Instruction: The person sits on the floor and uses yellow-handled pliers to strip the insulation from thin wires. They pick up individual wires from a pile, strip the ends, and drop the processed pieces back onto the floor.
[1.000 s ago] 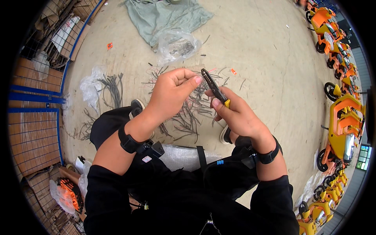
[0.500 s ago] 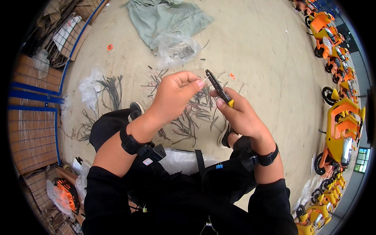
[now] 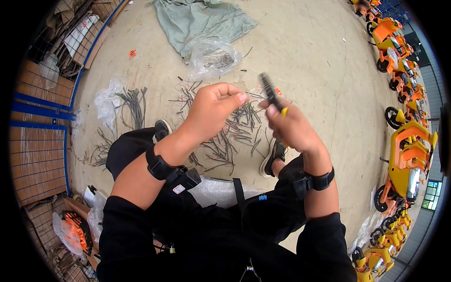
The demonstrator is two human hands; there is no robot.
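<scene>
My left hand [image 3: 211, 110] is held over the floor with thumb and index finger pinched together; whatever thin thing is between them is too small to make out. My right hand [image 3: 292, 129] grips wire strippers [image 3: 270, 89] with dark jaws and a yellow handle, blurred by motion. The jaws point up and away, apart from my left fingertips. Below both hands, short dark and reddish wire pieces [image 3: 224, 143] lie scattered on the floor. A bundle of longer grey-black wires [image 3: 135, 109] rests to the left.
A clear plastic bag [image 3: 206, 66] with dark bits in it lies beyond my hands, beside a grey-green sheet [image 3: 197, 26]. Blue-framed mesh cages [image 3: 40, 160] stand at the left. Yellow-orange small bikes [image 3: 404, 155] line the right side. Bubble wrap [image 3: 216, 192] lies between my legs.
The wire strippers have swung away from my left fingertips, to the right and upward, with my right hand. My left hand stays almost where it was, still pinched.
</scene>
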